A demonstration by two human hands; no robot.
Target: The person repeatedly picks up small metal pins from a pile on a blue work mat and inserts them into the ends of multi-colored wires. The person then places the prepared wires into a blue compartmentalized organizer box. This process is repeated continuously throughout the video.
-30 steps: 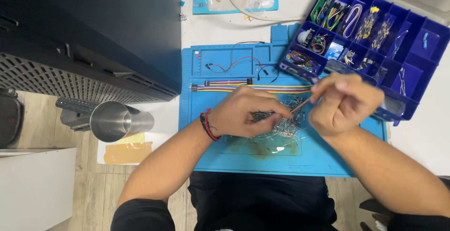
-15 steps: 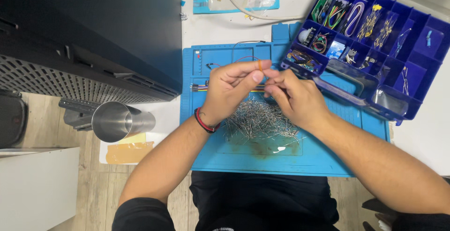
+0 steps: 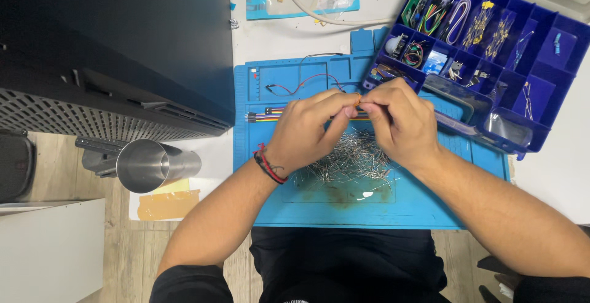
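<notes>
Basically both hands, left (image 3: 304, 132) and right (image 3: 399, 125), pinch one tiny part (image 3: 357, 101) just above the pin pile (image 3: 350, 161): likely light, thin-legged, bendable, so grip the body.

Work mat (image 3: 430, 208) was light blue; compartment box (image 3: 553, 57) darker blue. Ribbon cable (image 3: 264, 116) was rainbow-striped, pin heap (image 3: 356, 161) silver (wristband (image 3: 268, 165) red and black).
</notes>
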